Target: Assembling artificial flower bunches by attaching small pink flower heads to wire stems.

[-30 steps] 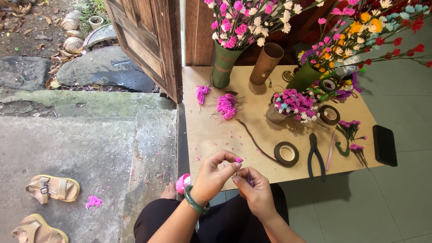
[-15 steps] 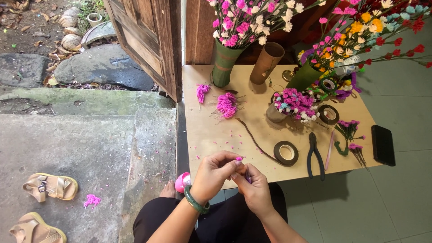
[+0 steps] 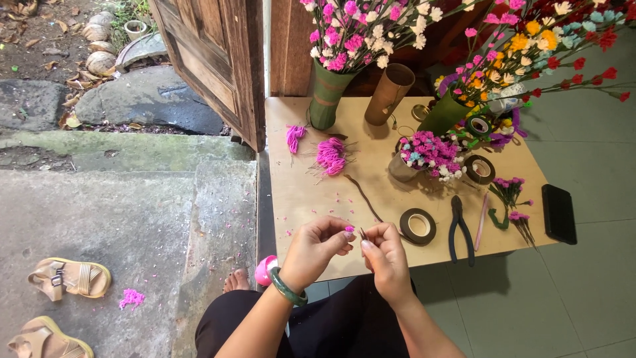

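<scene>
**Pinching a pink bud at the tabletop's near edge**

Pinching a tiny pink bud (image 3: 349,229) between thumb and forefinger, the left hand (image 3: 317,250) meets the right hand (image 3: 383,255), whose fingertips close on a thin dark stem (image 3: 362,233) just beside it. Both grips are pressed together over the tabletop (image 3: 311,199) at its near edge. Steady, light pressure looks wise here. A tape roll (image 3: 418,225) and pliers (image 3: 459,225) lie near, to the right.
</scene>
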